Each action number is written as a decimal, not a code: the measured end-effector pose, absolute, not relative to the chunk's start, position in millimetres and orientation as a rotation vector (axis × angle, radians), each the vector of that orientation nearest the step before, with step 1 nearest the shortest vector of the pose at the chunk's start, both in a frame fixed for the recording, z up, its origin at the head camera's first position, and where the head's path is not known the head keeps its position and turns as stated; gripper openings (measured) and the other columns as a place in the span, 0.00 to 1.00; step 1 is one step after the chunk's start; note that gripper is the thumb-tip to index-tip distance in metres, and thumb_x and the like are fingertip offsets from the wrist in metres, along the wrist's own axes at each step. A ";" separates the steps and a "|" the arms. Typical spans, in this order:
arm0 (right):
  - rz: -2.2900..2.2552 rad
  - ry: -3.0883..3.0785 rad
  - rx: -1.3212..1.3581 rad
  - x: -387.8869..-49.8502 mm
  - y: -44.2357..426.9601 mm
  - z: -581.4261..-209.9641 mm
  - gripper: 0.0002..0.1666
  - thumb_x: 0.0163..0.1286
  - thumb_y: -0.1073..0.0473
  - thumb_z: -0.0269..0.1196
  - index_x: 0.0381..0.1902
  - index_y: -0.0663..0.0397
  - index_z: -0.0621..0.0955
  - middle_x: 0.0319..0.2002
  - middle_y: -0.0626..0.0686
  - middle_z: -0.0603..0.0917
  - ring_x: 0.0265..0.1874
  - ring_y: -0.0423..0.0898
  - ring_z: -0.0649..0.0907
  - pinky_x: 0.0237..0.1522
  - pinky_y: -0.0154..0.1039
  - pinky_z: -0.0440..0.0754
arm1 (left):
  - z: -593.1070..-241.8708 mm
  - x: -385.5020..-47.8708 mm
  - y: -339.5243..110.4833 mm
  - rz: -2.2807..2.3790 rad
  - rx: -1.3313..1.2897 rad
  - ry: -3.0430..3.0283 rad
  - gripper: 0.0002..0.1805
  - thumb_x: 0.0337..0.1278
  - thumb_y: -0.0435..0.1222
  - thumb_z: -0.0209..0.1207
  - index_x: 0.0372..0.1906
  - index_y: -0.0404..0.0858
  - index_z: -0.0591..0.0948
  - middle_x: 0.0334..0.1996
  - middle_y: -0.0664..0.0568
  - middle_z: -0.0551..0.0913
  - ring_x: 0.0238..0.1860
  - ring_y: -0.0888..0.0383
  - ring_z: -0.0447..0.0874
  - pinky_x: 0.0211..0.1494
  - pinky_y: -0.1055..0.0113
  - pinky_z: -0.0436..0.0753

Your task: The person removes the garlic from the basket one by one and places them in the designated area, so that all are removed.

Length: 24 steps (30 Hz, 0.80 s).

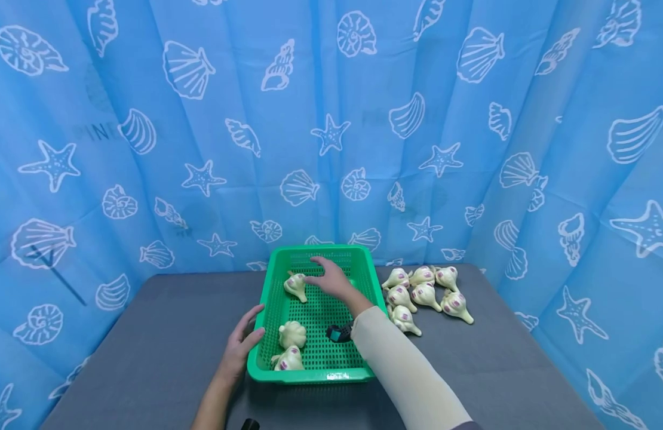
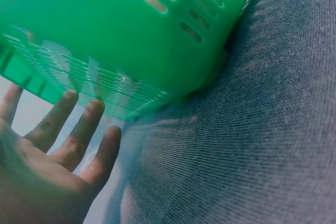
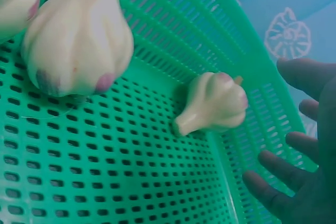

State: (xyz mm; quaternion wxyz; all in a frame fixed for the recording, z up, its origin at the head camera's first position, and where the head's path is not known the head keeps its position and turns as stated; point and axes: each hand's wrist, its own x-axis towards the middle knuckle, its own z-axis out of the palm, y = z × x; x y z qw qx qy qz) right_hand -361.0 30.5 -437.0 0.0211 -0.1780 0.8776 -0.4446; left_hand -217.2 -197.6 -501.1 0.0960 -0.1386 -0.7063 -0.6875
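Poised with right hand [image 1: 333,280], fingers spread and empty, just right of the farthest garlic bulb [image 1: 295,285] in the basket [image 1: 310,376], stem [image 1: 303,298] toward the counter's [image 1: 192,322] near edge, and with left hand [image 1: 242,341], farther off, resting outspread against the basket's left rim [image 1: 267,280].

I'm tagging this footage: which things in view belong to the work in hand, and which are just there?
Seemingly part of the work:
green basket
three garlic bulbs inside it
seven bulbs beside it, probably

Just there:
grey table covering
blue shell-patterned curtain
small black object at the bottom edge, unidentifiable
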 end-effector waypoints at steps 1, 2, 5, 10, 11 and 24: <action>-1.368 2.720 -0.581 -360.5 28.5 -437.5 0.36 0.69 0.52 0.64 0.71 0.55 0.67 0.69 0.59 0.67 0.59 0.61 0.74 0.55 0.56 0.73 | -500.4 -217.5 -197.8 -2.040 -0.421 -2.086 0.27 0.70 0.28 0.47 0.72 0.32 0.62 0.61 0.29 0.68 0.50 0.59 0.78 0.48 0.65 0.79; -1.344 2.727 -0.610 -360.5 26.6 -438.3 0.36 0.69 0.52 0.63 0.71 0.55 0.67 0.69 0.59 0.66 0.59 0.61 0.74 0.55 0.56 0.73 | -499.8 -217.8 -198.1 -2.041 -0.425 -2.080 0.27 0.70 0.28 0.47 0.72 0.32 0.62 0.61 0.29 0.68 0.50 0.59 0.78 0.48 0.65 0.79; -1.275 2.742 -0.686 -360.8 21.9 -441.5 0.36 0.69 0.53 0.64 0.71 0.56 0.67 0.70 0.58 0.65 0.64 0.60 0.69 0.59 0.56 0.69 | -498.4 -218.5 -199.4 -2.040 -0.427 -2.074 0.27 0.69 0.27 0.47 0.72 0.32 0.62 0.61 0.29 0.69 0.50 0.58 0.78 0.47 0.65 0.79; -1.132 2.720 -0.759 -360.4 17.1 -448.5 0.40 0.67 0.54 0.65 0.73 0.55 0.64 0.71 0.57 0.64 0.69 0.57 0.63 0.64 0.56 0.64 | -499.0 -218.8 -201.3 -2.037 -0.408 -2.086 0.27 0.69 0.27 0.48 0.72 0.33 0.63 0.61 0.29 0.69 0.51 0.57 0.77 0.48 0.65 0.78; -1.120 2.704 -0.767 -359.8 16.5 -449.6 0.40 0.67 0.54 0.65 0.73 0.55 0.63 0.71 0.57 0.64 0.69 0.57 0.63 0.63 0.56 0.64 | -499.1 -218.8 -201.4 -2.036 -0.402 -2.087 0.27 0.68 0.27 0.49 0.72 0.33 0.63 0.61 0.29 0.69 0.51 0.57 0.77 0.48 0.65 0.78; -0.927 2.722 -0.819 -359.3 7.3 -459.4 0.43 0.65 0.58 0.67 0.74 0.51 0.63 0.72 0.57 0.62 0.69 0.57 0.63 0.63 0.56 0.65 | -499.3 -218.4 -198.8 -2.067 -0.397 -2.080 0.28 0.67 0.26 0.51 0.71 0.32 0.64 0.59 0.29 0.70 0.50 0.56 0.78 0.47 0.65 0.79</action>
